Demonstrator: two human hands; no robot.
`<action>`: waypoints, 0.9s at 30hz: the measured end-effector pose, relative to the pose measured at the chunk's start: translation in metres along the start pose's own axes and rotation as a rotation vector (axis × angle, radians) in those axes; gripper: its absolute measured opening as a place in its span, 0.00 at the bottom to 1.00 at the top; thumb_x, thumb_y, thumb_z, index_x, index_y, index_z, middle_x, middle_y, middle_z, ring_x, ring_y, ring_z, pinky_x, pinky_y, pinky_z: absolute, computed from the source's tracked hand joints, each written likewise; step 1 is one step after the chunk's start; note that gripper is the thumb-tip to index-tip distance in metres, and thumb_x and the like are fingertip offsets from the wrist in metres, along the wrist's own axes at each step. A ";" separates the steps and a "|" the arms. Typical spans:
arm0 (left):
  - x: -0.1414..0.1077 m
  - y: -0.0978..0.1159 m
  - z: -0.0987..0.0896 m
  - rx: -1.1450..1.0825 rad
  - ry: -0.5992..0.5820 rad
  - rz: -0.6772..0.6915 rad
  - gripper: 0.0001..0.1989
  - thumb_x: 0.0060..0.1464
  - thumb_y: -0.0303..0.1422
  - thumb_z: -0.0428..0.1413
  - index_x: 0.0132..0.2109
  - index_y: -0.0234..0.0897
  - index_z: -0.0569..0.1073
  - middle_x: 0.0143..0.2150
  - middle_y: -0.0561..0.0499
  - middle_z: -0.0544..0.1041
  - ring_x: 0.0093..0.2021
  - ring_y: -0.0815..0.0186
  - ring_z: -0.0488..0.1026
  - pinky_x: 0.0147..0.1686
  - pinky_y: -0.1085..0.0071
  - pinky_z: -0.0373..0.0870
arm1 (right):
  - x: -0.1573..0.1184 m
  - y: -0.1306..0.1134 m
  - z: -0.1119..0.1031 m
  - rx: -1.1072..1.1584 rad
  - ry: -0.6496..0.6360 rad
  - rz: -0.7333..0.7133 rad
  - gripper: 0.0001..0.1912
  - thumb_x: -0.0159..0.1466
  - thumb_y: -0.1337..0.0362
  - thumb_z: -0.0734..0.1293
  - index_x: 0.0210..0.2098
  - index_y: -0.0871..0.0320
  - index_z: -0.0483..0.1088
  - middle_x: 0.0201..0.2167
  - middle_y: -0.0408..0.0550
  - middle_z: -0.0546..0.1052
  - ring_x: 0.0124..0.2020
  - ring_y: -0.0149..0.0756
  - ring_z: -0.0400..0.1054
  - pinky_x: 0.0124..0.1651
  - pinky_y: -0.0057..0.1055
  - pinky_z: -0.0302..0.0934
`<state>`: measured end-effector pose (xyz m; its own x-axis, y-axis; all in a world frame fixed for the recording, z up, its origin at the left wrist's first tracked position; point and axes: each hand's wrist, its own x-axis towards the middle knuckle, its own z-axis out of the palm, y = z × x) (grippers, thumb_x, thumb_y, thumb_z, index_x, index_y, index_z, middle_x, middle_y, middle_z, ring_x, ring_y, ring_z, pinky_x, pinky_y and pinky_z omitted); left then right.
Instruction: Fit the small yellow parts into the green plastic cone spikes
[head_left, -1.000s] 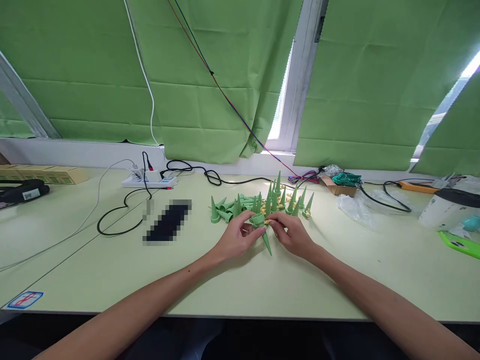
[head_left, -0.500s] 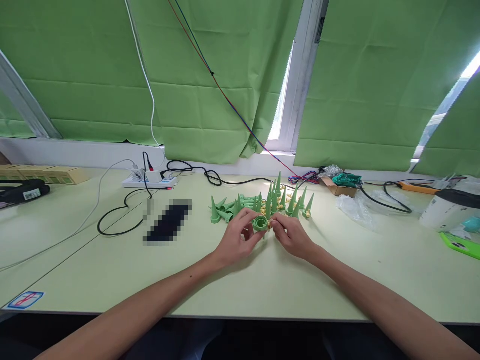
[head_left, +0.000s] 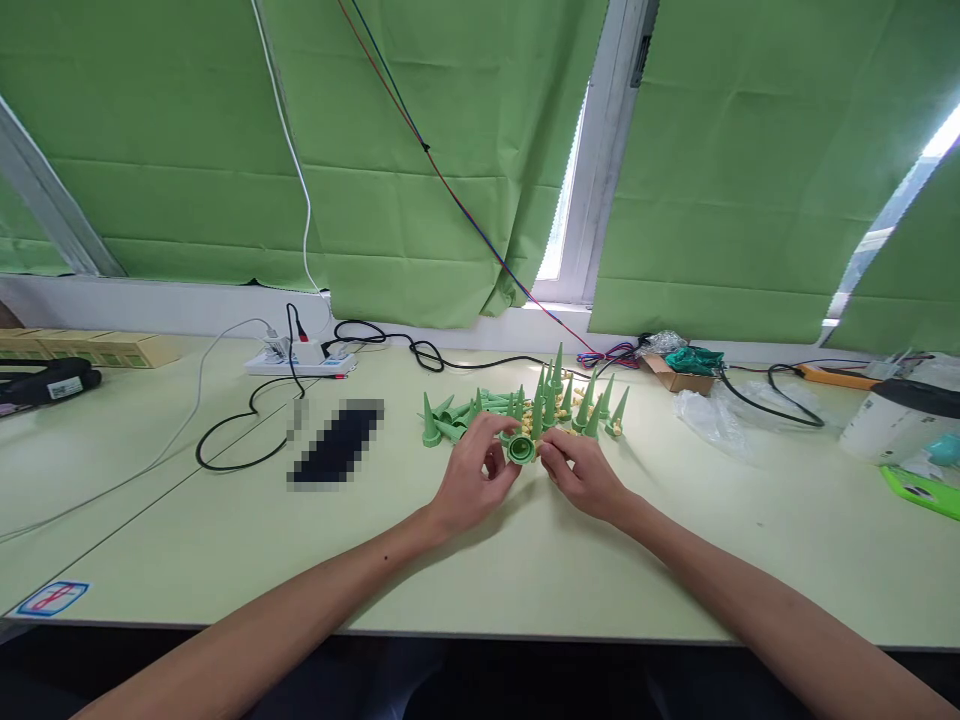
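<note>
My left hand (head_left: 474, 474) pinches a green cone piece (head_left: 520, 449) by its side, with the hollow round base turned toward me. Close on its right, my right hand (head_left: 581, 473) has thumb and forefinger pressed together at the rim; a tiny yellowish piece seems to be between them, too small to make out well. Behind the hands, several green cones (head_left: 589, 410) stand upright among small yellow pieces (head_left: 566, 392). More green cones (head_left: 450, 428) lie in a pile to the left.
A dark pixelated object (head_left: 337, 445) lies left of my hands. Behind it are a power strip (head_left: 300, 362) and black cables. To the right are a small cardboard box (head_left: 679, 375), clear plastic wrap (head_left: 712, 422), a white cup (head_left: 896, 425) and a green phone case (head_left: 922, 490).
The held cone's base has tilted slightly and my left fingers have shifted a little around it. My right hand stays beside the rim, nearly unmoved.
</note>
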<state>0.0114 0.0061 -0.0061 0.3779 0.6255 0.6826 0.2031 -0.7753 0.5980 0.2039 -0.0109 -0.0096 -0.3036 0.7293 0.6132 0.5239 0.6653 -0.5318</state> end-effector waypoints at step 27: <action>0.010 -0.005 -0.002 -0.440 -0.204 -0.571 0.23 0.56 0.52 0.58 0.29 0.35 0.66 0.22 0.59 0.59 0.17 0.74 0.63 0.15 0.76 0.57 | 0.003 0.007 0.002 -0.079 0.075 -0.231 0.14 0.73 0.62 0.58 0.42 0.58 0.74 0.29 0.48 0.77 0.29 0.34 0.68 0.32 0.28 0.60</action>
<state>0.0125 0.0164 -0.0014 0.4906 0.8585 0.1494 0.0544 -0.2013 0.9780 0.2047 -0.0041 -0.0128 -0.3645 0.5432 0.7563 0.5084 0.7966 -0.3271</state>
